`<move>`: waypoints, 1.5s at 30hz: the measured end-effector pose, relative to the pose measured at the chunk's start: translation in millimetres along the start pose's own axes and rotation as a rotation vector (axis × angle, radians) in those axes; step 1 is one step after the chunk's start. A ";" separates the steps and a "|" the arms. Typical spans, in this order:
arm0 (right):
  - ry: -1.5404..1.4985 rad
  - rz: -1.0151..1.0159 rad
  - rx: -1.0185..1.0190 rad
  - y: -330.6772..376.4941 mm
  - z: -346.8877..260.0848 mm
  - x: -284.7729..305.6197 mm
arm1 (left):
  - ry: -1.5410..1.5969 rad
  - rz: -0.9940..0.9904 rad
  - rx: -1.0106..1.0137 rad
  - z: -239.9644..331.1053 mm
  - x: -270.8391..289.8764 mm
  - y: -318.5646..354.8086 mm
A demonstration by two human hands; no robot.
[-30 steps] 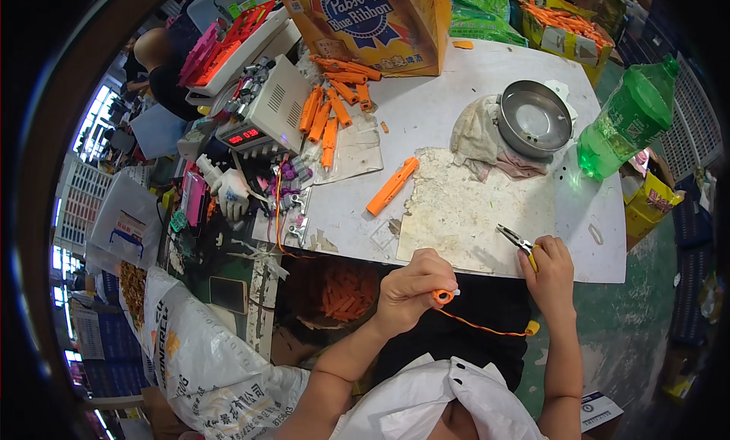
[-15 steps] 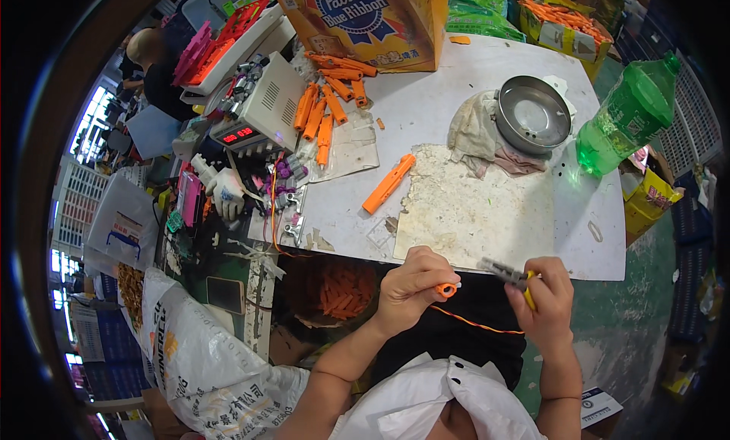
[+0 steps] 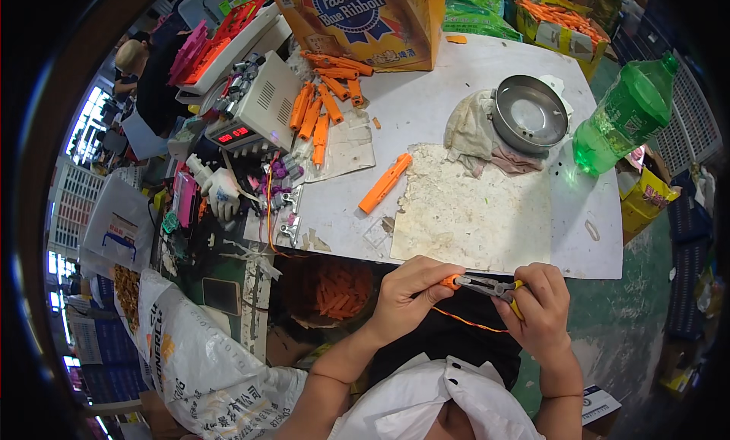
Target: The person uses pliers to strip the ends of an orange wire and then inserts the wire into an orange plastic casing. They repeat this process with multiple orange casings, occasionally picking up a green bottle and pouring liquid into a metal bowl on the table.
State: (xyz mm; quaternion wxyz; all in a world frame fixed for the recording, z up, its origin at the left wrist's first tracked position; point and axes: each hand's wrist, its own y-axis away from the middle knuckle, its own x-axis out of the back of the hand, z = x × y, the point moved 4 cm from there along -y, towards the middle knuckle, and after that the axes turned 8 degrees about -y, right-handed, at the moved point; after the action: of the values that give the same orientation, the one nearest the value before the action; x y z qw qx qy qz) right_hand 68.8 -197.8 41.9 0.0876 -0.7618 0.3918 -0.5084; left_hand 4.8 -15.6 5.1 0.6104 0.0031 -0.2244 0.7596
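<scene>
A small orange piece (image 3: 452, 281) is held just below the center of the frame, pinched between the thumb and fingers of the left hand (image 3: 411, 299). At its right end the tips of the pliers (image 3: 487, 285) are placed; whether anything is clamped in them cannot be told. The yellow handles are grasped by the curled fingers of the right hand (image 3: 538, 307), toward the lower right. Below and between the hands, an orange-and-yellow wire (image 3: 468, 321) can be seen.

Above the hands, a stained pale sheet (image 3: 475, 220) is laid on the white table (image 3: 585, 227), with a single orange casing (image 3: 385, 184) placed slanting at its left edge. In the upper right, a metal bowl (image 3: 531, 115) is propped on a crumpled cloth (image 3: 468, 128), near a green bottle (image 3: 627, 113). In the upper left, more orange casings (image 3: 310, 113) are heaped beside a boxy device (image 3: 266, 102) with a lit red display.
</scene>
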 end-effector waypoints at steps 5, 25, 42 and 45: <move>0.011 -0.016 -0.003 -0.6 1.4 1.4 | -0.050 -0.015 -0.006 2.9 -0.1 -1.0; 0.028 -0.052 0.077 -0.3 6.6 7.4 | 0.089 -0.182 0.178 7.0 -2.0 -2.1; 0.433 -0.114 -0.197 17.3 88.6 -24.0 | 0.233 -0.102 0.031 -10.6 -3.1 -0.1; 0.471 -0.082 -0.174 13.9 87.7 -19.0 | 0.247 -0.109 0.056 -12.2 -4.1 0.0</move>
State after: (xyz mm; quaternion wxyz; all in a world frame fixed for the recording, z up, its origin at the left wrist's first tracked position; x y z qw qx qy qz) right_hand 132.3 -217.4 -19.9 -0.0926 -0.6422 0.4125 -0.6395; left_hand 9.1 -15.2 -7.1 0.6733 -0.0614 -0.1258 0.7259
